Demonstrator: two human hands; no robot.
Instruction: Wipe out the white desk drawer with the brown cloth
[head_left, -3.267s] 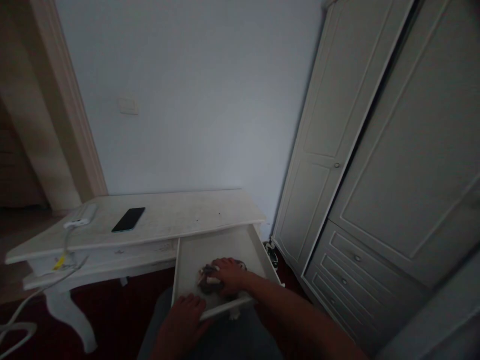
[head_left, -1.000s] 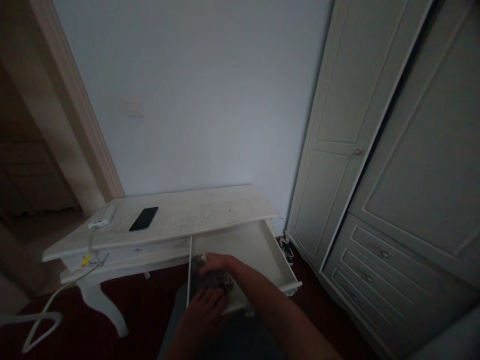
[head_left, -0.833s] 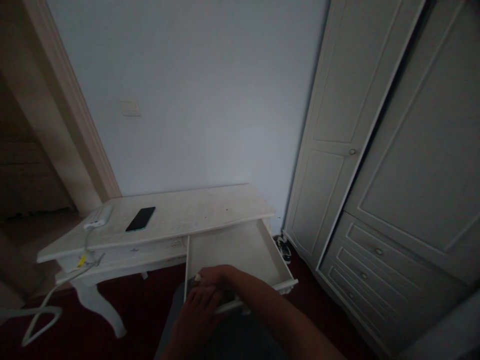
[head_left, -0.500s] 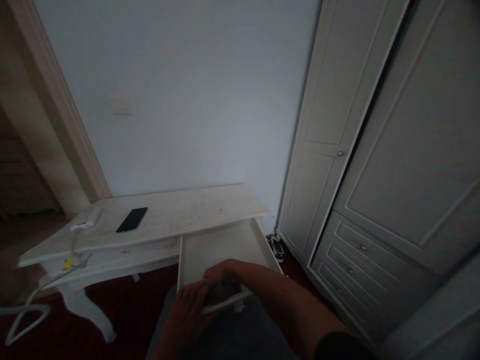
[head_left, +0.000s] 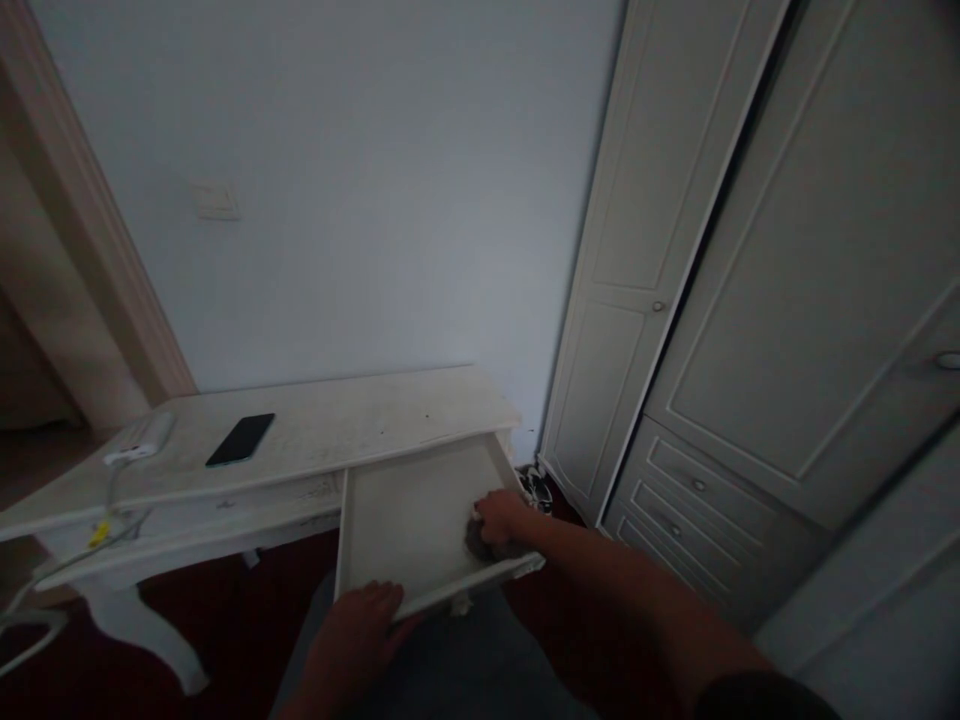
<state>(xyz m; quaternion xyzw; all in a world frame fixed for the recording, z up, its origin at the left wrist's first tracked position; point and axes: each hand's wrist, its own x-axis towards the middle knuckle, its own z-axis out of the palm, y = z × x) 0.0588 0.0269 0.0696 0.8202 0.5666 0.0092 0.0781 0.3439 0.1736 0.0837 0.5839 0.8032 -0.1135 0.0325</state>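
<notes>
A white drawer (head_left: 409,510) is pulled out from the white table (head_left: 375,410). My left hand (head_left: 367,620) grips the front left corner of the drawer, fingers hooked over its front panel. Inside, by the right front corner, my right hand (head_left: 501,515) is closed on a bunched dark grey cloth (head_left: 478,540) pressed against the drawer floor. Part of the cloth is hidden under the hand. A pale knob (head_left: 460,604) shows on the outside of the drawer front.
A black phone (head_left: 241,440) and a white power strip (head_left: 141,438) with a cable lie on the tabletop's left part. To the right stands a white wardrobe (head_left: 622,250). Shoes (head_left: 534,488) sit on the dark red floor between table and wardrobe.
My right hand has moved with the cloth from the front left of the drawer to its right front corner. My left hand stays at the front left corner. The view has shifted slightly right.
</notes>
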